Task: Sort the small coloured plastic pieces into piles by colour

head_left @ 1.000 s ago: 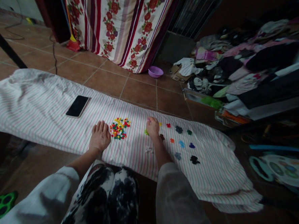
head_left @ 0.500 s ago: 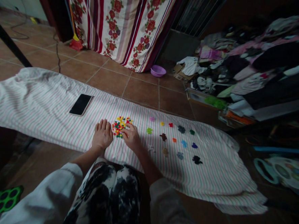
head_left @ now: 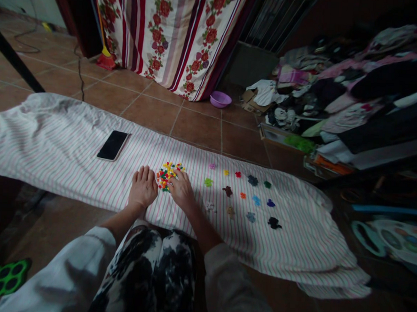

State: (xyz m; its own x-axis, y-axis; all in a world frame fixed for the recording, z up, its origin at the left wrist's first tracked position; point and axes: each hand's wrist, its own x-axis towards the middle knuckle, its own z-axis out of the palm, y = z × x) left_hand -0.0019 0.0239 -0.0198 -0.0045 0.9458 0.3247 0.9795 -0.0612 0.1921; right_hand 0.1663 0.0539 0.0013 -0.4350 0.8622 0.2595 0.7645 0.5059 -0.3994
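Observation:
A mixed pile of small plastic pieces (head_left: 165,176), red, yellow, green, orange and white, lies on the striped cloth (head_left: 180,149). Flat on the cloth at the pile's left edge rests my left hand (head_left: 144,187), fingers stretched out and holding nothing. My right hand (head_left: 182,189) reaches into the pile's right side with thumb and fingers bent together; whatever lies between the fingertips is too small to make out. To the right, small heaps sorted by colour are spread in rows, among them a lime green heap (head_left: 208,182), a brown heap (head_left: 227,191) and a black heap (head_left: 274,222).
A phone (head_left: 112,145) lies on the cloth left of the pile. Beyond the cloth are a purple basin (head_left: 220,99), a floral curtain (head_left: 176,36) and a broom (head_left: 106,58). Heaped clothes (head_left: 340,84) fill the right side. A green plastic object (head_left: 1,280) is at lower left.
My right hand has shifted very slightly within the pile, its fingers drawing in a little. My left hand has stayed where it was.

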